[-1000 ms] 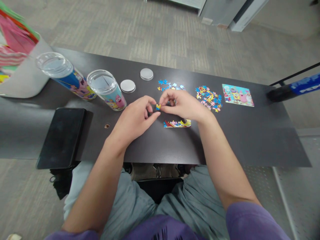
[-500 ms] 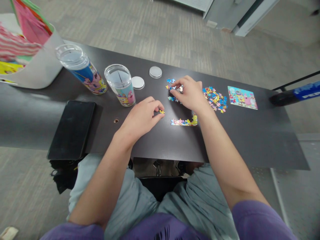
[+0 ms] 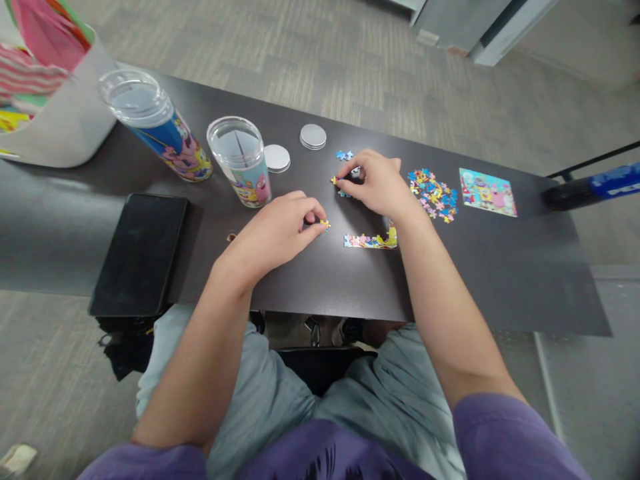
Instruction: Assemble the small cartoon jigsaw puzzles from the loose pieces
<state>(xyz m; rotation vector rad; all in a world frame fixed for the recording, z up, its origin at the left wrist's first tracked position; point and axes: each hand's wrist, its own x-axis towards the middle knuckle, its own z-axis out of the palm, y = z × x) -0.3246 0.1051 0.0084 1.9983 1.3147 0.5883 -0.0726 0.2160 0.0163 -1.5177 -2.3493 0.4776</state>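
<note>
My left hand [image 3: 281, 232] rests low over the dark table, its thumb and fingers closed on a small yellow puzzle piece [image 3: 326, 225]. Farther up and to the right, my right hand [image 3: 374, 181] pinches another small yellowish piece [image 3: 335, 180]. A few blue pieces [image 3: 344, 155] lie just beyond its fingers, and others are partly hidden under it. Below my right hand is a joined strip of puzzle [image 3: 369, 241] with a corner at its right end. Right of my wrist lies a heap of loose pieces [image 3: 434, 195], beside a picture card [image 3: 488, 192].
Two clear-lidded cartoon tumblers [image 3: 167, 137] [image 3: 245, 170] and two round metal lids [image 3: 277, 158] [image 3: 313, 136] stand left of the pieces. A black tablet [image 3: 141, 253] lies at the left, below a white bin [image 3: 75, 120]. A dark-and-blue cylinder [image 3: 590, 190] is at the right edge.
My right hand's fingertips have shifted slightly left and now pinch a yellowish piece instead of being near a blue one. The view has moved slightly. My left hand still holds its piece.
</note>
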